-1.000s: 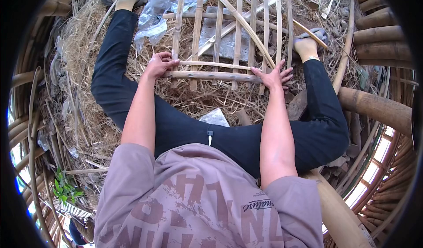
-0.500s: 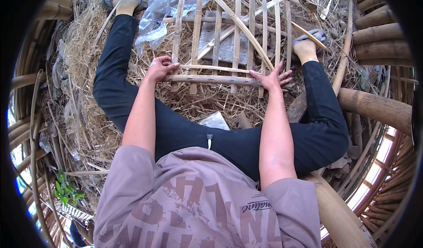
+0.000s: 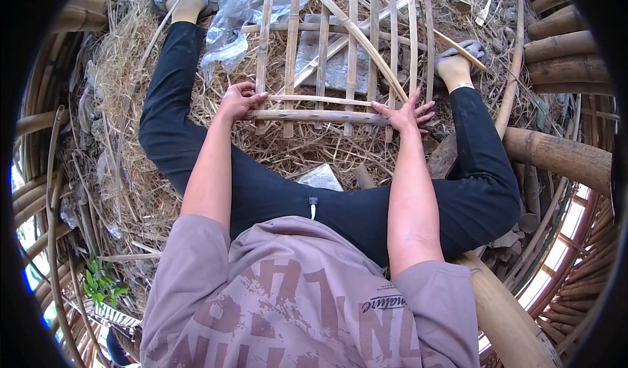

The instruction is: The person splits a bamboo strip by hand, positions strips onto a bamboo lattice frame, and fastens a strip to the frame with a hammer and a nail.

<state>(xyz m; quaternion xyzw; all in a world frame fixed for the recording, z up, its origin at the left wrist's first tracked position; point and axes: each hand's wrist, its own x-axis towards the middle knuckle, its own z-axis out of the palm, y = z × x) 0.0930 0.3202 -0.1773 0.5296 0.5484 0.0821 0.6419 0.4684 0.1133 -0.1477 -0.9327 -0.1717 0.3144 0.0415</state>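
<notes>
the bamboo frame (image 3: 321,54) lies over the straw (image 3: 281,152) between the person's legs (image 3: 171,103), with a thin strip (image 3: 304,98) across its slats, just beside the thick bar (image 3: 304,115). the left hand (image 3: 238,102) curls its fingers at one end of the strip — it is hard to tell if they pinch it — and the right hand (image 3: 407,114) is spread wide, thumb at the other end. a grey block (image 3: 307,49) sits under the frame, near a crumpled plastic bag (image 3: 227,31).

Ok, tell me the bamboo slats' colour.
The slats are pale tan, some greyer, clearest in the head view.
</notes>
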